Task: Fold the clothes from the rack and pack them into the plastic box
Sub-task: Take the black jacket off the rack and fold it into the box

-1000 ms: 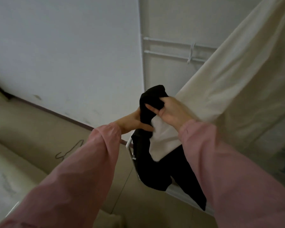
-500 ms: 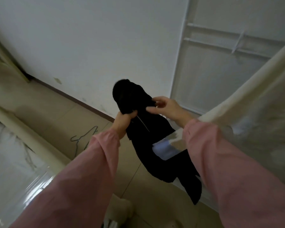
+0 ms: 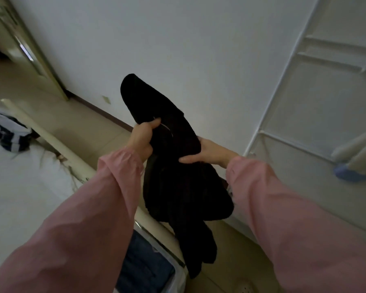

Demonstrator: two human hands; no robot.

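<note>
Swung left and away from the white wire rack [image 3: 283, 115] since half a second back, bringing the black garment [image 3: 178, 176] toward the bed and the plastic box [image 3: 179, 279]. Also slid the right hand [image 3: 208, 154] lower on the cloth, no longer up beside the left hand [image 3: 143, 140].

Held bunched in mid-air, near centre, with the tail dangling just right of the box's far corner. Gripped high in the left fist, thumb on top of a fold. Pinched lower and to the right by the right hand, thumb in front, fingers hidden behind the cloth.

Not yet folded, by the look of it. Probably best to lay it flat on the white mattress [image 3: 19, 187] at left, find the shoulders or waistband, and smooth before folding. Worth keeping the hanging end off the cream bed rail [image 3: 51, 136]. Fold to roughly the footprint of the dark blue folded clothes [image 3: 144, 263] already in the box, then set on top.
</note>
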